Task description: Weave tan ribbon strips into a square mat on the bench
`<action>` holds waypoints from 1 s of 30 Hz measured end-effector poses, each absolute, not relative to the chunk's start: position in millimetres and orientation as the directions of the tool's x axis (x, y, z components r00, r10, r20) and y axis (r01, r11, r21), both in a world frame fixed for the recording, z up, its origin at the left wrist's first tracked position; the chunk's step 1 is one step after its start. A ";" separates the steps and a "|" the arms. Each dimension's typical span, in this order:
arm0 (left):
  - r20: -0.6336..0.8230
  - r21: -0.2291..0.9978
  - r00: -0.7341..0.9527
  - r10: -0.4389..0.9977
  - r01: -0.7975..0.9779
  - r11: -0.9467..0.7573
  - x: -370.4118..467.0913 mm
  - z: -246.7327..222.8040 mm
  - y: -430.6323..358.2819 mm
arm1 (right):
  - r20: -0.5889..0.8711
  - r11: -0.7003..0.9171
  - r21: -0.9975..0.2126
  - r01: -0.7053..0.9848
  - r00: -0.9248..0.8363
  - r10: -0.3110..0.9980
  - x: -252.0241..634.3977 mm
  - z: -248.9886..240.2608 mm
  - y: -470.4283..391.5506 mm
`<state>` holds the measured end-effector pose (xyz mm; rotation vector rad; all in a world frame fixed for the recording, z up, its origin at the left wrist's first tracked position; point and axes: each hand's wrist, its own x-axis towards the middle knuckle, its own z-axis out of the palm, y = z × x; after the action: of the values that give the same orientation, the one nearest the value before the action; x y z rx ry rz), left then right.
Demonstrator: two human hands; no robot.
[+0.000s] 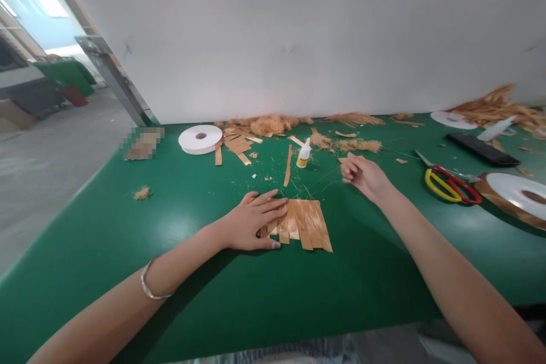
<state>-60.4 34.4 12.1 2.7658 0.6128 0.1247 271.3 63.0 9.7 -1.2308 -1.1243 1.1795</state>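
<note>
My left hand [256,222] lies flat with its fingers spread, pressing on the left part of a panel of overlapping tan strips [305,222]. The panel's lower edge is uneven, and its left side is partly hidden under the hand. To the right, my right hand [362,175] is closed in a pinch on a short tan strip [343,160], just above the table. A small glue bottle [304,154] with a yellow label and white nozzle stands between the hands, farther back. Beside it lies a single narrow tan strip [288,165].
The green table [170,290] backs onto a white panel [273,40]. Cut strips [239,145], shredded fibre [273,124] and a white tape roll [200,139] lie behind. Right are scissors [452,185], a brown strip roll [512,196] and a black phone-like object [482,149].
</note>
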 end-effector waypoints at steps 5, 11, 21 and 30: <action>0.009 0.296 0.905 0.424 0.403 -0.866 -59.8 13.8 35.4 | 0.021 0.034 -0.991 -0.129 0.096 0.995 269.4 15.3 62.4; 0.020 0.387 0.892 0.452 0.410 -0.826 -58.3 23.4 32.3 | 0.056 0.066 -0.991 -0.115 0.085 0.995 265.3 22.4 58.8; 0.097 0.974 0.635 0.766 0.098 -0.204 -9.9 71.8 45.4 | 0.180 0.201 -0.956 0.215 -0.111 0.977 231.7 72.5 52.2; 0.040 0.987 0.719 0.694 -0.136 0.084 30.2 83.4 74.4 | 0.146 0.392 -0.830 0.397 -0.524 0.839 186.9 114.7 51.0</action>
<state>30.2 74.4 83.4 1.3554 0.5107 0.6612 186.9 51.0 114.7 -1.0540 -2.0929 1.0282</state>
